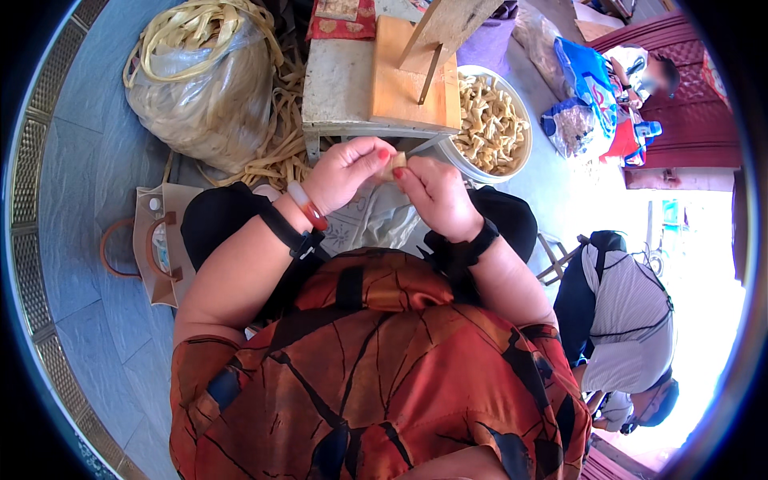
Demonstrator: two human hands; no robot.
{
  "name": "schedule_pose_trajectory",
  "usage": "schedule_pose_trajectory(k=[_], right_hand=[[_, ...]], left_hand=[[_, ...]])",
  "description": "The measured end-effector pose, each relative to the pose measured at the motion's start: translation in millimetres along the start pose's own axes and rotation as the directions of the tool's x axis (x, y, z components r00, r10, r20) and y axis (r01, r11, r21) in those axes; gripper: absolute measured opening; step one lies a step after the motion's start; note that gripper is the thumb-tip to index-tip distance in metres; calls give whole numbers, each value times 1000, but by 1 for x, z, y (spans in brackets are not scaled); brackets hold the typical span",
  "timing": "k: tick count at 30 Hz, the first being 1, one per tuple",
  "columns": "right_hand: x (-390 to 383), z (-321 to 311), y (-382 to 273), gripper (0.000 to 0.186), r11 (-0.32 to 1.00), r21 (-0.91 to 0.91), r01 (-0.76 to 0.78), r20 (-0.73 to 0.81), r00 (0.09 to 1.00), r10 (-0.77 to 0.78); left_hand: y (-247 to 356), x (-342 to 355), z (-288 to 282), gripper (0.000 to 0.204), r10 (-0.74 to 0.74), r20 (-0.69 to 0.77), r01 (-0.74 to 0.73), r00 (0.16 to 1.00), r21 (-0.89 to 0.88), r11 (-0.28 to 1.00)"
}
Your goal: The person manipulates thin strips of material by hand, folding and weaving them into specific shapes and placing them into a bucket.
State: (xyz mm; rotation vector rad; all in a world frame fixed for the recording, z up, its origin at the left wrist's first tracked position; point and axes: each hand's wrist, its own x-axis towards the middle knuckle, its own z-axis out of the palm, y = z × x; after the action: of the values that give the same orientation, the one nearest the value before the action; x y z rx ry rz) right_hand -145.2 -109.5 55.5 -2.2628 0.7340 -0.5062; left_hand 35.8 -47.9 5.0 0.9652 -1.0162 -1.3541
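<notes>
While the plastic bag (pixel 212 100) of flat pale strips (pixel 200 20) stood left and the white bucket (pixel 466 168) of knotted pieces (pixel 490 124) right, both apparently for easy reach, I observed the left hand (pixel 352 168) and right hand (pixel 440 192) meeting, fingers pinched on a short pale strip (pixel 398 162) between them, seemingly to steady it.

The person's left hand (pixel 346 178) and right hand (pixel 438 198) pinched a small pale piece (pixel 398 162) near a worn white tabletop (pixel 336 84) bearing a wooden stand (pixel 392 76), between a plastic bag (pixel 212 116) heaped with long pale strips (pixel 192 36) and a white tub (pixel 470 170) of knotted pieces (pixel 490 120).
</notes>
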Motion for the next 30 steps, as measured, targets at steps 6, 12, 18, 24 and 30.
schedule_pose_trajectory(k=[6,12,18,24,30], right_hand=[[-17,-17,-29,33,866,394,-308,286,937,202],[-20,-12,-7,9,967,236,94,-84,994,-76],[-17,-19,-18,17,987,-16,157,12,987,-157],[-8,-30,1,18,987,-76,139,-146,978,-148],[35,-49,27,13,978,-179,102,-269,952,-149]], left_hand=[[19,-1,-1,20,339,-218,-208,915,466,860],[17,-6,13,14,439,-104,-288,893,616,733],[27,-2,0,15,405,-130,-157,905,783,602],[41,17,-17,15,-15,65,-17,998,463,886],[52,64,-13,18,132,-2,-98,991,660,745]])
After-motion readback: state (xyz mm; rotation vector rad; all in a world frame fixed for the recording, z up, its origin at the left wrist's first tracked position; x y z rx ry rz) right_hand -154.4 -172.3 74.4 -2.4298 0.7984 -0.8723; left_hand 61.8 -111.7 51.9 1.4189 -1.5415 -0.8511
